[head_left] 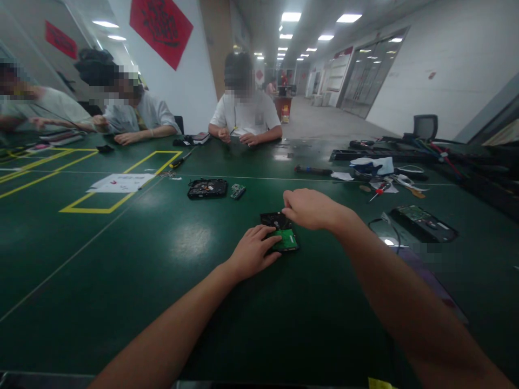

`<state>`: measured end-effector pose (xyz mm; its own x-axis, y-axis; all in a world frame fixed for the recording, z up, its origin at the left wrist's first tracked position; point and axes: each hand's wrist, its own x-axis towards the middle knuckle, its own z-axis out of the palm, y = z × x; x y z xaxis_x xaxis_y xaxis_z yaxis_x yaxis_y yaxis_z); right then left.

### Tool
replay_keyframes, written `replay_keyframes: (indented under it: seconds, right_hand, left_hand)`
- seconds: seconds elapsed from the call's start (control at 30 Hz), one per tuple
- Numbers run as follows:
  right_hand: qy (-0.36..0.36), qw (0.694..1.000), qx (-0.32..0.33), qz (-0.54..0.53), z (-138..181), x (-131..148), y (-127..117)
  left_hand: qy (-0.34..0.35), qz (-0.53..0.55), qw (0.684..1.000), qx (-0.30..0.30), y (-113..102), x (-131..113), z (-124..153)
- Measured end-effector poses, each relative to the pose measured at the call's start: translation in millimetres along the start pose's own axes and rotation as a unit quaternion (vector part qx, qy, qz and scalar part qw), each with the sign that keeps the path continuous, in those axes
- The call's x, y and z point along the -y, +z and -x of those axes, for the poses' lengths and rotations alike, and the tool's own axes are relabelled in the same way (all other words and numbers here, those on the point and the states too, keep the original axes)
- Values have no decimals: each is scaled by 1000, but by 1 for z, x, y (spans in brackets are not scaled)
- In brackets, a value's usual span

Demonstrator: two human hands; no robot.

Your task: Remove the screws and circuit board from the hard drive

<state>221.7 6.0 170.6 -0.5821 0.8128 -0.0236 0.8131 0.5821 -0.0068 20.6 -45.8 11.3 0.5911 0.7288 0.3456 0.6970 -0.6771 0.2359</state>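
Note:
A black hard drive [288, 239] with a green circuit board lies on the table in front of me. My left hand [250, 249] rests on its left side, fingers spread across the board and the thumb along the near edge. Over the drive's far right corner is my right hand [308, 208], closed in a fist with the fingers curled downward. Whatever it grips, if anything, is hidden behind the fingers. Beyond the drive sit another opened black drive [207, 188] and a small loose circuit board [238, 190].
To the right lie a black drive [424, 223], a red-handled screwdriver [380, 189], a dark cylindrical tool [313, 170], cables and a purple flat object [425, 278]. White paper [121, 182] lies by yellow tape at left. A person [246, 116] sits opposite; others sit far left.

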Motion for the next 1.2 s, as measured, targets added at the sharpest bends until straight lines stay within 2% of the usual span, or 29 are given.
replay_keyframes:
  seconds: [0.23,0.5,0.63,0.83,1.2]
  right_hand:
    - [-59,998,-5,-37,1,4,1]
    - [30,999,-12,-36,3,10,2]
    - [13,999,-12,-50,5,6,3]
    - [-15,995,-51,-89,5,5,7]
    - [13,995,-44,-86,7,7,11]
  left_hand:
    - [-1,7,1000,-1,-1,1,0]
    - [-2,3,1000,0,1,1,0]
    - [-3,7,1000,-2,1,1,0]
    - [-3,1,1000,0,0,1,0]
    - [-3,3,1000,-2,0,0,0]
